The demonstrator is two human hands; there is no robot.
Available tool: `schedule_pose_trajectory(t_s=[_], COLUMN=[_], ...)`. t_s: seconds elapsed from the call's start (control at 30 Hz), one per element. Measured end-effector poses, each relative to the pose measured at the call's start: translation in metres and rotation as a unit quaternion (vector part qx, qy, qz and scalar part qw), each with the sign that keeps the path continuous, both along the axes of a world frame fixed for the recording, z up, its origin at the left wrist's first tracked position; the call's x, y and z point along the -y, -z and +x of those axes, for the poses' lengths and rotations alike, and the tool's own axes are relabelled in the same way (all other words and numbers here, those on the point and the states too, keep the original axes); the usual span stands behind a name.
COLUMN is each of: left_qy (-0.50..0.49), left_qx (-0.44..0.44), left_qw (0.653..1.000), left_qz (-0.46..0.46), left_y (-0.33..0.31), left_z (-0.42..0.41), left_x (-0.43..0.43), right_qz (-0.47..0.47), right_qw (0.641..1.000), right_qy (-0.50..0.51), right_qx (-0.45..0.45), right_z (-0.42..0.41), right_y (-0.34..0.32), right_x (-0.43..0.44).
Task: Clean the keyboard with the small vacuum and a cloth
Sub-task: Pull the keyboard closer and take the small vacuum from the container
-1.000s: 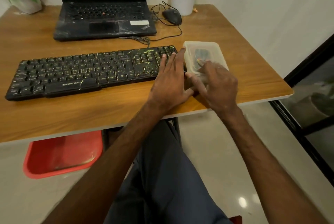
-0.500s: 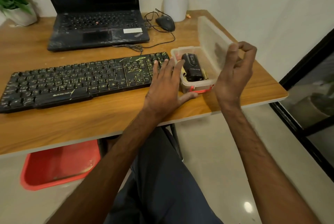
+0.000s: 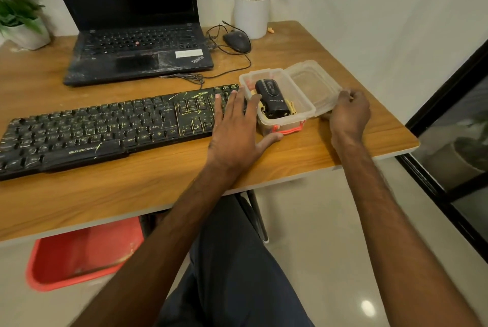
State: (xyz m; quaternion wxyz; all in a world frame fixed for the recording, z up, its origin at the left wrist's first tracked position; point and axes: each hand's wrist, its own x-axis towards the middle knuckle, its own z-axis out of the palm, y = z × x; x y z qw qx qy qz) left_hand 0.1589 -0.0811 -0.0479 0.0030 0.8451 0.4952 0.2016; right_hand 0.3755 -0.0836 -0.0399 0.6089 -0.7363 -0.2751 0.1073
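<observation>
fingers of my left hand (image 3: 239, 131) lie spread and flat, grasping nothing, over the keyboard's (image 3: 111, 126) right end, thumb touching the clear box (image 3: 286, 122). my right hand (image 3: 348, 112) pinches the edge of the lid (image 3: 313, 86), which lies flat on the worktop (image 3: 330, 147) at the box's 3 o'clock. the small vacuum (image 3: 272, 99) sits inside the open box. at the keyboard's 12 o'clock stands a laptop (image 3: 137, 54), a mouse (image 3: 237, 40) just beside it at 3 o'clock.
</observation>
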Motion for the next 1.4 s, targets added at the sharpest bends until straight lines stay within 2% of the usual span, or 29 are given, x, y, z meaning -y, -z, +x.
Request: schedule_pose_trajectory(t_s=[0.07,0.17,0.3,0.37,0.5,0.63,0.8,0.87,0.97,1.07,1.13,1.2,1.27,1.4], left_qy=[-0.009,-0.01,-0.007,-0.005,-0.003,0.004,0.008,0.008,-0.007,-0.021,-0.024,-0.027,-0.029,-0.023], left_qx=[-0.006,-0.006,0.003,0.009,0.002,0.004,0.009,0.004,-0.029,-0.054,-0.055,-0.053,-0.047,-0.041], left_qw=[1.0,1.0,1.0,0.999,0.999,0.999,0.999,0.999,0.999,0.998,0.998,0.998,0.998,0.999], left_qz=[-0.006,-0.011,-0.027,-0.031,-0.033,-0.036,-0.048,-0.045,-0.025,-0.007,-0.004,-0.007,-0.011,-0.02], left_y=[0.0,0.0,0.0,0.0,0.0,-0.001,-0.002,-0.002,-0.002,-0.003,-0.002,-0.002,-0.002,-0.004], left_z=[0.002,0.002,0.002,0.001,0.002,0.005,0.004,0.005,0.009,0.014,0.015,0.015,0.013,0.012], left_x=[-0.003,-0.004,-0.004,-0.005,-0.005,-0.006,-0.007,-0.008,-0.012,-0.017,-0.017,-0.016,-0.015,-0.014], right_qz=[-0.051,-0.095,-0.205,-0.216,-0.179,-0.203,-0.276,-0.243,-0.097,-0.017,-0.053,-0.151,-0.244,-0.318], right_qw=[0.995,0.986,0.942,0.941,0.957,0.945,0.91,0.924,0.952,0.928,0.904,0.876,0.845,0.808], right_qy=[-0.005,-0.012,0.006,0.0,0.009,0.005,-0.011,-0.015,-0.015,-0.093,-0.184,-0.24,-0.252,-0.25], right_qx=[0.081,0.14,0.266,0.26,0.227,0.255,0.31,0.294,0.291,0.361,0.383,0.39,0.405,0.428], right_z=[0.001,0.0,-0.004,-0.004,-0.004,0.0,0.013,0.014,0.001,-0.021,-0.032,-0.038,-0.042,-0.049], right_y=[-0.001,0.001,0.003,0.001,-0.003,-0.004,0.002,0.0,-0.013,-0.035,-0.046,-0.052,-0.055,-0.065], right_x=[0.0,-0.002,-0.005,-0.006,-0.007,-0.004,0.003,0.005,0.008,0.004,-0.005,-0.015,-0.022,-0.029])
